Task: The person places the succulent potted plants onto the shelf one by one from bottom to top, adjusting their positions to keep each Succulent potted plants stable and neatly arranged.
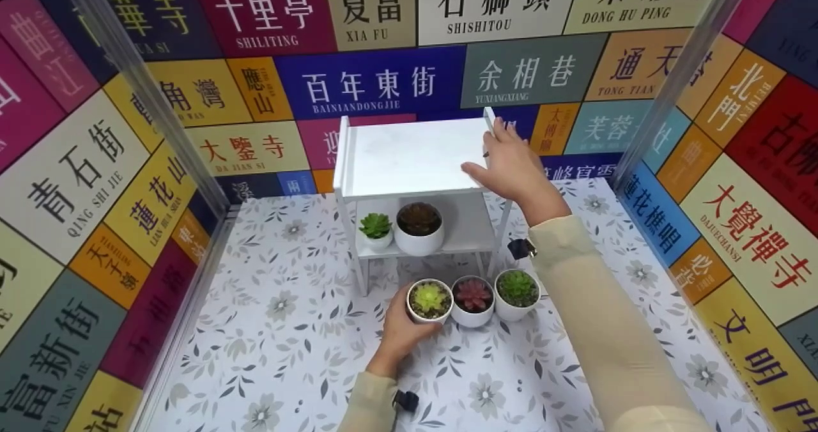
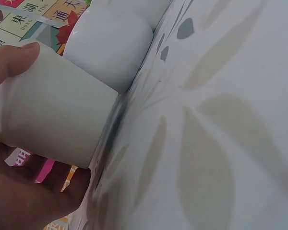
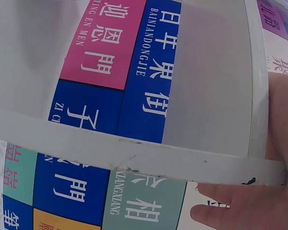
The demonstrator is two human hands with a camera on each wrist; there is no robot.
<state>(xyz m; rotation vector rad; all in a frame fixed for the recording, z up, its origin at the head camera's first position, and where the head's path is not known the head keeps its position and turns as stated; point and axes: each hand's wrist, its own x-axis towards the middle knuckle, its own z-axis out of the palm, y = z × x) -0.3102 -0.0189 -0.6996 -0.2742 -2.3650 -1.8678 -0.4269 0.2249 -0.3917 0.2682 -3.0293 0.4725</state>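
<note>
A white two-tier shelf (image 1: 409,157) stands in the middle of the table. My right hand (image 1: 516,170) grips its top right side; the thumb lies over the top board and the fingers are outside the side rail. My left hand (image 1: 401,330) holds a white pot with a yellow-green succulent (image 1: 430,299), fingers and thumb round its wall. In the left wrist view this pot (image 2: 57,108) is at or just above the cloth. To its right stand a pot with a reddish succulent (image 1: 473,298) and one with a dark green succulent (image 1: 516,291).
On the lower tier sit a small green succulent (image 1: 376,229) and a larger white pot with a dark brown plant (image 1: 419,227). A leaf-patterned cloth (image 1: 281,355) covers the table. Panels with printed signs (image 1: 377,80) enclose the back and both sides.
</note>
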